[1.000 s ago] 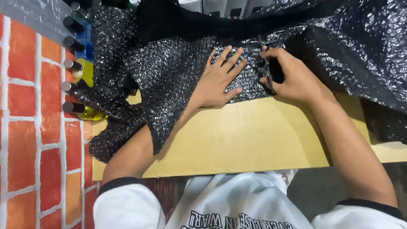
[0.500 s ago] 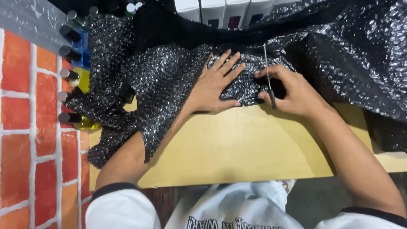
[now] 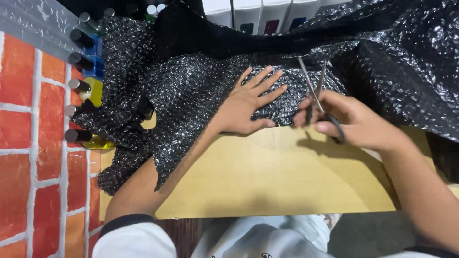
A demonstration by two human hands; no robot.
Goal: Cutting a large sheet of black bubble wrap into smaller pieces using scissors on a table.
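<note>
The left hand (image 3: 246,102) lies flat, palm down, fingers spread apart and pointing toward 1 o'clock, pressing on the black crinkled sheet of bubble wrap (image 3: 191,91) that spreads across the far half of the pale yellow-brown worktop (image 3: 272,177). At 3 o'clock from it, just beside its thumb, the right hand (image 3: 351,119) is closed around the dark handles of a pair of metal scissors (image 3: 315,93), whose 2 slim blades stand slightly apart and point toward 12 o'clock over the sheet's near edge. The bubble wrap runs from the 9 o'clock side, where a loose flap hangs over the worktop's edge, to the 3 o'clock side, where it bunches in glossy folds. At 9 to 10 o'clock, a row of small bottles with dark and silver caps (image 3: 79,86) lies partly under the wrap, beside a red brick-patterned surface (image 3: 28,143). At 12 o'clock stand several white boxes (image 3: 248,14). The person's white sleeves show at 6 o'clock.
</note>
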